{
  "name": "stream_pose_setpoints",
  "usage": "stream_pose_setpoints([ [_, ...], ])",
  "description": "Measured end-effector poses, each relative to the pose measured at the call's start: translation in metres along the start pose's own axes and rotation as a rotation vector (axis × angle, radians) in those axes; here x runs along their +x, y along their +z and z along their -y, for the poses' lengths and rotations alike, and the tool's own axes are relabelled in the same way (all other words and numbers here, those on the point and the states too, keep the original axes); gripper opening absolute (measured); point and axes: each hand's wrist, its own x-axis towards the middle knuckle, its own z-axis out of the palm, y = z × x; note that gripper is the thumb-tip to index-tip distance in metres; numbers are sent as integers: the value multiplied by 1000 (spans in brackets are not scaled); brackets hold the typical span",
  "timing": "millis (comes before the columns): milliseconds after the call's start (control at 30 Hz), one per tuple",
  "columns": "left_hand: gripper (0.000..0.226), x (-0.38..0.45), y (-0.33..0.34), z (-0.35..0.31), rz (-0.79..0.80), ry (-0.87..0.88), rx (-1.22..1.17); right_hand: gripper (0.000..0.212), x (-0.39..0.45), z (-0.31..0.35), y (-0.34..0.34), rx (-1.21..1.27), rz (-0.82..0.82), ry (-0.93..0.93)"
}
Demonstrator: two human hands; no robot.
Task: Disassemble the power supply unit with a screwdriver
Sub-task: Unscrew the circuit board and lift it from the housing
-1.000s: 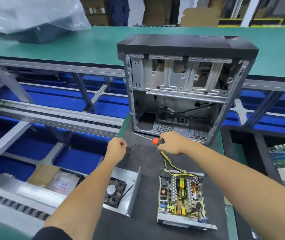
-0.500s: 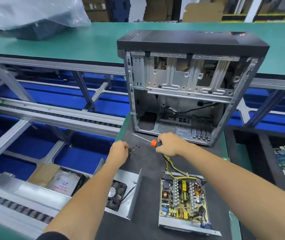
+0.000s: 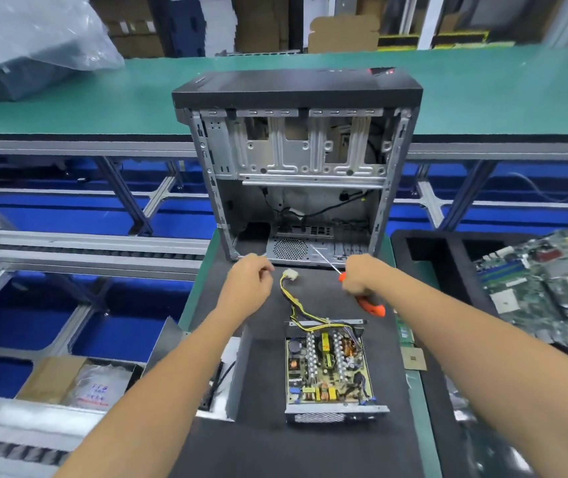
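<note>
The opened power supply unit (image 3: 329,370) lies on the black mat (image 3: 268,443), its circuit board bare, with yellow and black cables running up to a white connector (image 3: 290,274). Its removed metal cover with fan (image 3: 227,377) lies left of it, partly behind my left forearm. My right hand (image 3: 362,274) grips an orange-handled screwdriver (image 3: 370,305), shaft pointing up-left toward the case. My left hand (image 3: 250,279) hovers with curled fingers just left of the connector; whether it holds anything is hidden.
An empty grey computer case (image 3: 296,160) stands upright behind my hands. A black foam tray with a green motherboard (image 3: 545,288) sits at right. A chip (image 3: 413,358) lies on the mat's right edge. Conveyor rails and a cardboard box (image 3: 68,377) are at left.
Both hands shifted: the left moved from the loose screws toward the connector, the right swung the screwdriver so its shaft now points at the case. The view turned left.
</note>
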Motion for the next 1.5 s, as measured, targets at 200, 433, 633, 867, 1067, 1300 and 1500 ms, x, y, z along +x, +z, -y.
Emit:
stream_pose_setpoints([
  [200, 19, -24, 18, -40, 45, -63, -58, 59, -28, -37, 19, -85, 447, 153],
  [433, 15, -54, 28, -49, 63, -170, -52, 23, -32, -52, 68, 244, 532, 272],
  [633, 19, -70, 25, -57, 10, -219, -40, 33, -39, -51, 79, 370, 495, 297],
  [867, 42, -85, 25, -62, 331, -372, -45, 22, -71, -18, 54, 330, 124, 103],
  [1067, 25, -80, 9, -67, 154, -340, 78, 21, -85, 16, 62, 529, 206, 101],
  [1300, 32, -59, 7, -56, 334, -157, 94, 9, -77, 28, 75, 480, 63, 161],
  [1500, 38, -51, 9, -51, 458, 25, 274, 7, -74, 40, 87, 447, -62, 156],
])
